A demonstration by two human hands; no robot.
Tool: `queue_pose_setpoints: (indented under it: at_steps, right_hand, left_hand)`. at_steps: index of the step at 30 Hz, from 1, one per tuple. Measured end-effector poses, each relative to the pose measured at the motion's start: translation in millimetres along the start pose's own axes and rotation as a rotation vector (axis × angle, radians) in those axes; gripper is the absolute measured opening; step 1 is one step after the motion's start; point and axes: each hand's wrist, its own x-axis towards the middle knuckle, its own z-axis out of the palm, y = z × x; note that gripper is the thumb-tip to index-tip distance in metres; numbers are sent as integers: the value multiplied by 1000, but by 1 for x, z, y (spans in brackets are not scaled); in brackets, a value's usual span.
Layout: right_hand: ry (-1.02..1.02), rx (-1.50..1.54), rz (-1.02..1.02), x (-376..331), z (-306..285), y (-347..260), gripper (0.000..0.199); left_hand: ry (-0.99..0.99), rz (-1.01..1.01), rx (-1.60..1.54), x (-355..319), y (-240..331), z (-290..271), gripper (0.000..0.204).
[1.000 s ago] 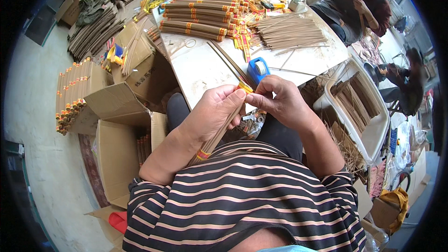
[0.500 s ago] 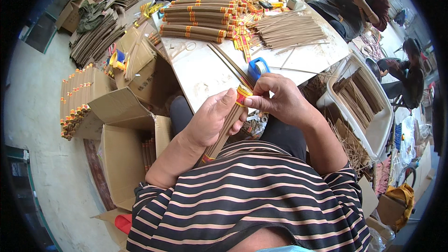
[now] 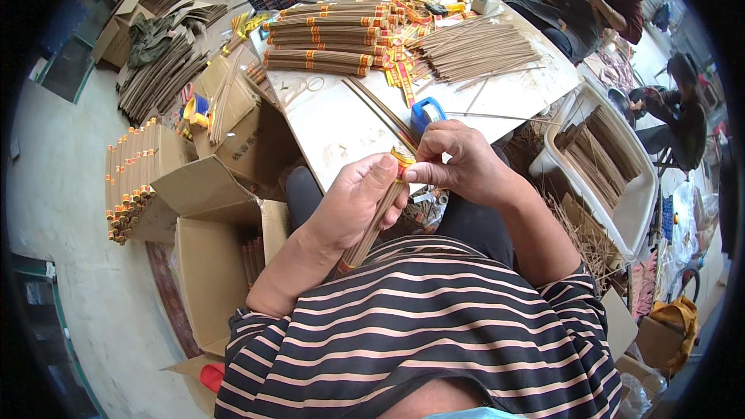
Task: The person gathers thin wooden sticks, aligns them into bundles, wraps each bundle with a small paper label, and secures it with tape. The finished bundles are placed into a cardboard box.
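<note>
My left hand (image 3: 355,203) grips a bundle of brown incense sticks (image 3: 374,223) that slants down toward my striped shirt. A yellow and red paper band (image 3: 403,160) wraps the bundle's top end. My right hand (image 3: 459,161) pinches that band with thumb and fingertips, touching the left hand's fingers. Both hands hover over my lap, just in front of the white table (image 3: 334,120). Behind my right hand, a blue tape dispenser (image 3: 425,114) sits on the table.
Banded incense bundles (image 3: 326,35) and a loose pile of sticks (image 3: 477,50) lie on the table's far side. Open cardboard boxes (image 3: 209,256) stand to my left. A white tub of sticks (image 3: 601,159) is at my right. Other people sit at the far right.
The bundle has been raised and tilted more upright in my left hand. My right hand has shifted onto the band at its top end.
</note>
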Motion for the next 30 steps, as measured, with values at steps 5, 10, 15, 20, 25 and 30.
queue_pose_setpoints:
  at_steps: [5,10,15,20,25,30]
  right_hand:
    - [72,184,-55,-1,9,11,28]
    - [70,191,-38,0,11,7,29]
    - [95,105,-117,1,10,6,32]
    - [97,-6,-165,1,6,9,37]
    - [57,73,-226,3,7,17,39]
    - [60,298,-274,4,15,23,33]
  left_hand:
    - [-75,-5,-108,2,-3,-4,42]
    - [-108,7,-191,2,1,-4,63]
    - [-96,1,-228,2,3,1,67]
    - [-120,-9,-259,2,3,5,67]
    - [-323,-21,-397,8,-4,-6,70]
    - [-376,-28,-497,11,-7,-6,68]
